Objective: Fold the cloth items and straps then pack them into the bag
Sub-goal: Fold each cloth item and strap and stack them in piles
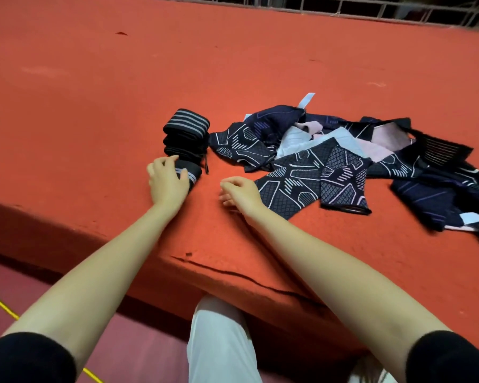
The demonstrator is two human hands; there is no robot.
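From over the person's shoulders, the folded black straps (pixel 185 138) with grey stripes sit stacked in a small pile on the red carpeted platform (pixel 94 92). The left hand (pixel 168 179) lies over the nearest folded strap (pixel 190 172), fingers curled on its top and side, pressing it against the pile. The right hand (pixel 239 189) hovers just beside it, fingers loosely curled, holding nothing.

To the right lies a loose heap of patterned navy cloth pieces (pixel 315 161), overlapping each other, with pale pink and light blue linings showing. No bag is in view.

The straps look like elastic webbing: light, springy, likely to unroll if let go, so I'd hold each bundle across its whole width. The cloth pieces seem thin, limp and stretchy; best taken by two corners or a hem, one at a time, since they are tangled.

The platform's front edge (pixel 233 272) runs close below the hands, and the nearest cloth piece lies not far from it. Broad open carpet stretches behind and to the left, ample room for laying pieces flat.
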